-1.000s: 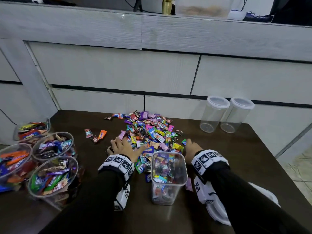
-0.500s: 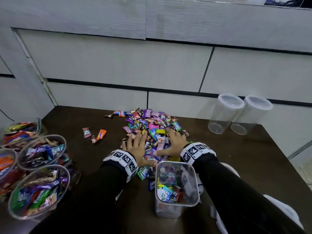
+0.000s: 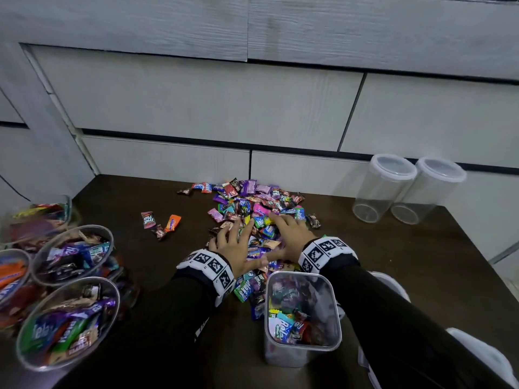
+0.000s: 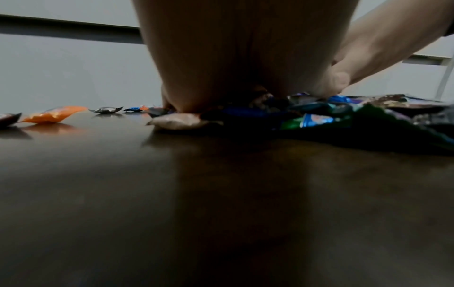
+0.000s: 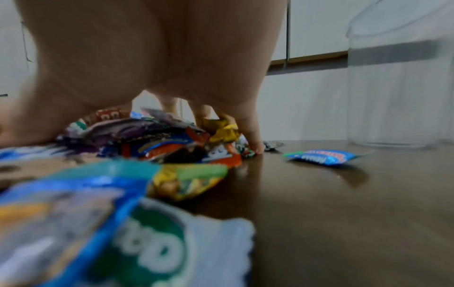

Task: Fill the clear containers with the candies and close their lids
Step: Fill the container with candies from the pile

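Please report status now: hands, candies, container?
Left hand and right hand spread open on candy pile. Square container part-filled, lid off. Nothing blocking.

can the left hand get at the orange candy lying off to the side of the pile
Probably yes. The orange candy lies apart from the pile on bare table, to the left of the left hand, which rests on the candy pile; nothing stands between them.

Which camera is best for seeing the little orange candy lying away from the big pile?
The head view: the orange candy shows whole from above, left of the candy pile. The left wrist view catches it side-on at its left edge. The right wrist view does not show it.
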`<action>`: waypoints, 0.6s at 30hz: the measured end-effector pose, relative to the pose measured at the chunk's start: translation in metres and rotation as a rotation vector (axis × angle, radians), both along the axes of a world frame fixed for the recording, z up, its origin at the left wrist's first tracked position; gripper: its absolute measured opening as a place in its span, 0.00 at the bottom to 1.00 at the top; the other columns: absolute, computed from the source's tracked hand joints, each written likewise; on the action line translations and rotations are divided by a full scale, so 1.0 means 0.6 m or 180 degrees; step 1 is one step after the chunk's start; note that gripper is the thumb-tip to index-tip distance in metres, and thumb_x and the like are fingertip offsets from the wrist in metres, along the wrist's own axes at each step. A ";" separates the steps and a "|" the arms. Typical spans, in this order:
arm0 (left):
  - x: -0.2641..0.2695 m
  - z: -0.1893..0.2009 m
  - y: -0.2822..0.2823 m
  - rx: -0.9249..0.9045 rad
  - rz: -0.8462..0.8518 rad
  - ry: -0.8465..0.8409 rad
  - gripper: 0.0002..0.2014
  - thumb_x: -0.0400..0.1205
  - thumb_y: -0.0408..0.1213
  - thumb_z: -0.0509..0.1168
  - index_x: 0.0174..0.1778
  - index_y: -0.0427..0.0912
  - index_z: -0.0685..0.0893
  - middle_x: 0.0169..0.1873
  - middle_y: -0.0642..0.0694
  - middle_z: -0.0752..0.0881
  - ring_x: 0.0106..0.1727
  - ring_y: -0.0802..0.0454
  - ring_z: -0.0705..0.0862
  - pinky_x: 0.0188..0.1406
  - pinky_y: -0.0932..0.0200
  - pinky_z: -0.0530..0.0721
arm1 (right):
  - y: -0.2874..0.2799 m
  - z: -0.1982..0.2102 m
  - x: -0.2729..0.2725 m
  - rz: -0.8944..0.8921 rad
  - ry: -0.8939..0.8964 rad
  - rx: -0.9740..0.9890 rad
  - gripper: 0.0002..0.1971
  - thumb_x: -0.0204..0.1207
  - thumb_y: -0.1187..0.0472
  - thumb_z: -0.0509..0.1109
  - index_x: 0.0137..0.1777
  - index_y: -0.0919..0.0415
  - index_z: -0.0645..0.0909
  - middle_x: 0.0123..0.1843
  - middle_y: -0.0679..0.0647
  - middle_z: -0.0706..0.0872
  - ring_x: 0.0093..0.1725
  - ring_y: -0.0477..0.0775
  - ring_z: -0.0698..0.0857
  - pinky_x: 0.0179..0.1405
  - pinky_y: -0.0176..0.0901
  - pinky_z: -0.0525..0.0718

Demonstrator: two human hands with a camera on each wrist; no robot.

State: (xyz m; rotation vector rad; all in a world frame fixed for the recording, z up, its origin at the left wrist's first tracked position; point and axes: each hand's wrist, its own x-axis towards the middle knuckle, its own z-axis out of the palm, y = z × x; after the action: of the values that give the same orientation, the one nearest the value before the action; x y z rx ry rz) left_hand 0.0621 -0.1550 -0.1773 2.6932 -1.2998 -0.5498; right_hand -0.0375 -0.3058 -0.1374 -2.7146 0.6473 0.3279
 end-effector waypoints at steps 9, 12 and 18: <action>-0.009 0.018 -0.003 -0.0110 0.0143 -0.0633 0.34 0.82 0.61 0.60 0.82 0.62 0.54 0.78 0.45 0.62 0.74 0.41 0.62 0.67 0.45 0.70 | -0.023 0.029 -0.021 0.0090 0.0025 -0.0206 0.29 0.76 0.53 0.72 0.76 0.52 0.67 0.69 0.63 0.74 0.66 0.66 0.76 0.62 0.51 0.76; 0.000 0.042 -0.004 -0.0093 0.0149 -0.0361 0.31 0.84 0.57 0.61 0.81 0.54 0.59 0.74 0.39 0.67 0.73 0.37 0.66 0.66 0.42 0.75 | -0.023 0.039 -0.035 -0.0018 -0.0235 -0.0183 0.25 0.75 0.57 0.72 0.71 0.54 0.72 0.61 0.62 0.81 0.61 0.63 0.80 0.56 0.48 0.77; 0.000 0.065 0.015 -0.0396 0.0263 -0.0232 0.33 0.83 0.64 0.53 0.80 0.49 0.63 0.61 0.42 0.83 0.61 0.42 0.83 0.47 0.51 0.79 | -0.023 0.061 -0.063 -0.0352 -0.0651 -0.0054 0.22 0.74 0.60 0.71 0.69 0.53 0.76 0.55 0.62 0.85 0.52 0.61 0.84 0.49 0.43 0.80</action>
State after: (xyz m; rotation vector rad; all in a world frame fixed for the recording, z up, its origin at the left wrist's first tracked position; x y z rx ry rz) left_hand 0.0622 -0.1462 -0.1384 2.6727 -1.1903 -0.3531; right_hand -0.0753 -0.3194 -0.1005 -2.6681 0.7393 0.0169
